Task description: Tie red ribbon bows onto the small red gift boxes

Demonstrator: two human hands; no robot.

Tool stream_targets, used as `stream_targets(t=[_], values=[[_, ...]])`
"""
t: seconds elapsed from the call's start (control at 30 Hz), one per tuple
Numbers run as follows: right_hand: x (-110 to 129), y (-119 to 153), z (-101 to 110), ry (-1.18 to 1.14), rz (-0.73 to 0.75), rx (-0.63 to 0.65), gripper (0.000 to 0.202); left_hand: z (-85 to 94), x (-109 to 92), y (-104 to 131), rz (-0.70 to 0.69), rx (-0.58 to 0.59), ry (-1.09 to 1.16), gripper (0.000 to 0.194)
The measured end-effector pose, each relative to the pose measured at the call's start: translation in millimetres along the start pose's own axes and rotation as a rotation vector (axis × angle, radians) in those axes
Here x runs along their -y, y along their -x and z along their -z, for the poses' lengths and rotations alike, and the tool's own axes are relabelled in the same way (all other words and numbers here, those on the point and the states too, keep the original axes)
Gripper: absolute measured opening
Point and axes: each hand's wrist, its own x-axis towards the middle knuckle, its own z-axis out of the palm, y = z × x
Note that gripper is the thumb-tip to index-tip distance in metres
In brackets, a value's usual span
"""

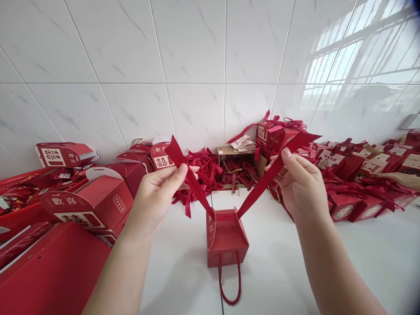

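Note:
A small red gift box (227, 238) with a rope handle (230, 302) hanging toward me stands on the white tabletop. A dark red ribbon (262, 188) runs through its top, and both ends are pulled up and apart in a V. My left hand (164, 190) is closed, pinching the left ribbon end between thumb and fingers. On the other side, my right hand (300, 181) pinches the right end, its cut tip sticking out past the thumb. Both hands are above the box, not touching it. Some fingers are hidden behind the ribbon.
Red boxes (95, 203) and a tray of red packets (19, 201) crowd the left. Loose ribbons (205, 170) and a cardboard box (226, 153) of cords lie by the tiled wall. Ribboned boxes (344, 205) line the right, where another person's hand (402, 179) reaches in.

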Motion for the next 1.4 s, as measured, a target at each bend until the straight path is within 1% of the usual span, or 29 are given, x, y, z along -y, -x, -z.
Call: stream_targets(t=[0.13, 0.2, 0.27, 0.37, 0.5, 0.63, 0.7, 0.8, 0.87, 0.9, 0.97, 1.03, 1.1, 1.2, 1.27, 1.33, 1.4], values=[[2, -2, 5, 0.006, 0.051, -0.001, 0.02, 11.5, -2, 0, -0.028, -0.031, -0.023, 0.021], [3, -3, 6, 0.008, 0.057, -0.012, 0.02, 16.2, -3, 1, -0.021, -0.009, -0.044, 0.02], [4, -4, 7, -0.017, 0.038, -0.026, 0.018, 17.8, -4, 1, 0.001, 0.041, -0.078, 0.022], [5, -4, 5, -0.075, -0.035, 0.017, 0.014, 14.6, -4, 2, 0.038, 0.093, -0.125, 0.025], [6, -4, 3, -0.109, -0.143, 0.128, 0.015, 7.8, -4, 2, 0.057, 0.106, -0.123, 0.025], [6, 0, 0, -0.102, -0.171, 0.185, 0.015, 4.2, -4, 3, 0.04, 0.099, -0.058, 0.025], [5, 1, -1, -0.094, -0.164, 0.182, 0.016, 2.9, -4, 3, 0.043, 0.093, -0.032, 0.025], [2, 3, -5, -0.108, -0.148, 0.142, 0.014, -0.7, -4, 5, 0.054, 0.102, 0.03, 0.022], [-1, 6, -9, -0.114, -0.143, 0.13, 0.009, -5.5, -4, 7, 0.055, 0.152, 0.081, 0.019], [-2, 7, -11, -0.094, -0.155, 0.143, 0.008, -8.5, -3, 9, 0.056, 0.199, 0.096, 0.019], [-6, 11, -16, 0.004, -0.207, 0.213, 0.01, -15.7, -2, 12, 0.071, 0.315, 0.08, 0.025], [-8, 16, -20, 0.126, -0.28, 0.329, 0.015, -23.3, 1, 15, 0.104, 0.408, -0.007, 0.033], [-8, 20, -23, 0.173, -0.341, 0.479, 0.018, -30.2, 5, 17, 0.139, 0.432, -0.114, 0.036], [-8, 24, -25, 0.132, -0.358, 0.694, 0.017, -37.4, 9, 17, 0.136, 0.388, -0.2, 0.033], [-10, 25, -26, 0.113, -0.324, 0.749, 0.017, -39.3, 11, 15, 0.117, 0.379, -0.195, 0.03], [-14, 23, -26, 0.12, -0.271, 0.742, 0.021, -38.7, 12, 12, 0.124, 0.402, -0.158, 0.026], [-19, 19, -25, 0.139, -0.187, 0.728, 0.023, -36.3, 15, 9, 0.168, 0.433, -0.105, 0.023]])
